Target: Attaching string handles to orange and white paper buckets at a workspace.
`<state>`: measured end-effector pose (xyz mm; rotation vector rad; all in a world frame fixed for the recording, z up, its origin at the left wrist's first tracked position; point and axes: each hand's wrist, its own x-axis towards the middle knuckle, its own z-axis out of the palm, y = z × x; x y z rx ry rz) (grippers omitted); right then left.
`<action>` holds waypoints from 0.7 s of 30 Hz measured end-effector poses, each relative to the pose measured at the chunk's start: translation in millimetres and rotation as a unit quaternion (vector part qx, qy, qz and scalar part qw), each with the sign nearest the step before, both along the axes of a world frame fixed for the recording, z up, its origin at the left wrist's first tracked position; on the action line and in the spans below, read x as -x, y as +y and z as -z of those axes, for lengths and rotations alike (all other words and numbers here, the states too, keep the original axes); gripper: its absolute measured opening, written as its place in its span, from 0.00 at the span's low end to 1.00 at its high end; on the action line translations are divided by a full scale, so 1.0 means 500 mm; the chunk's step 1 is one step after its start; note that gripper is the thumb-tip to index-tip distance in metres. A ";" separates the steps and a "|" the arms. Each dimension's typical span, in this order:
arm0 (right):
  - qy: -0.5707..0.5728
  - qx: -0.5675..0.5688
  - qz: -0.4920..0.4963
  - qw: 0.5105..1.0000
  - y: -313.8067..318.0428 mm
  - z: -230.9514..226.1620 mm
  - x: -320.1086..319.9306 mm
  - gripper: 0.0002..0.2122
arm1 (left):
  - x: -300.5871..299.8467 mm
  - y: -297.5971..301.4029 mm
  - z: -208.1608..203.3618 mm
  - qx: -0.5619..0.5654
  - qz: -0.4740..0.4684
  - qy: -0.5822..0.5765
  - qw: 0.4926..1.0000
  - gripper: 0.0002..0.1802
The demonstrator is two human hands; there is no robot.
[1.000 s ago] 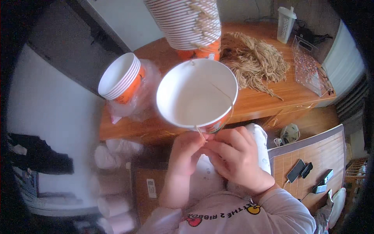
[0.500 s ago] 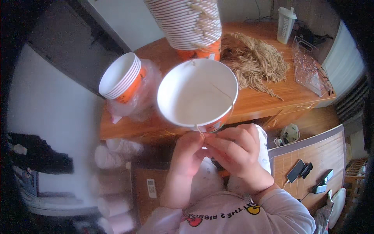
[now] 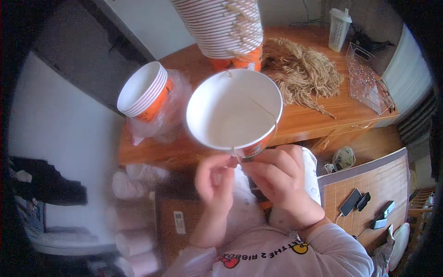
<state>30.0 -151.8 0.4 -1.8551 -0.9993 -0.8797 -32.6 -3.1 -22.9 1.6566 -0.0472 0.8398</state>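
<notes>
A large white-lined paper bucket [image 3: 217,111] with an orange outside is tilted toward me at the table's front edge. A thin tan cord [image 3: 262,107] runs inside it and over its right rim. Another bit of cord stands at the near rim, just above my fingers. My right hand [image 3: 279,177] pinches the cord below that rim. Close by on the left, my left hand [image 3: 214,182] has its thumb and fingers apart, slightly blurred, the index fingertip near the cord. Whether that fingertip touches the cord is unclear.
Behind the bucket rises a tall stack of similar buckets [image 3: 221,32] with cord handles. A heap of tan cords [image 3: 304,71] lies right of it. Nested buckets [image 3: 143,90] in plastic stand left. Farther right are a tumbler [image 3: 339,30], a clear tray [image 3: 367,83] and a phone [image 3: 350,202].
My left hand has drawn back slightly to the left, and its fingers have parted from the pinch. My right hand stays at the cord, shifted up a little. The bucket has hardly moved.
</notes>
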 end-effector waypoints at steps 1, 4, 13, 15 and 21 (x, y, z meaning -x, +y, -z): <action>0.001 0.006 -0.008 1.000 0.001 -0.002 0.001 0.13 | -0.001 0.000 -0.001 -0.036 0.007 0.001 0.999 0.15; 0.018 0.017 -0.023 0.999 0.003 -0.006 0.003 0.13 | -0.001 -0.007 -0.013 0.045 0.046 0.014 0.998 0.15; 0.070 0.001 -0.061 0.996 0.005 -0.005 -0.009 0.11 | -0.001 0.002 0.000 0.203 0.111 0.052 0.972 0.09; 0.074 0.003 -0.047 0.996 0.012 -0.006 -0.005 0.12 | -0.002 -0.002 0.002 0.192 0.101 0.040 0.975 0.08; 0.026 0.001 0.013 1.000 0.028 -0.006 0.002 0.15 | -0.003 -0.005 -0.001 0.047 -0.024 0.006 0.999 0.07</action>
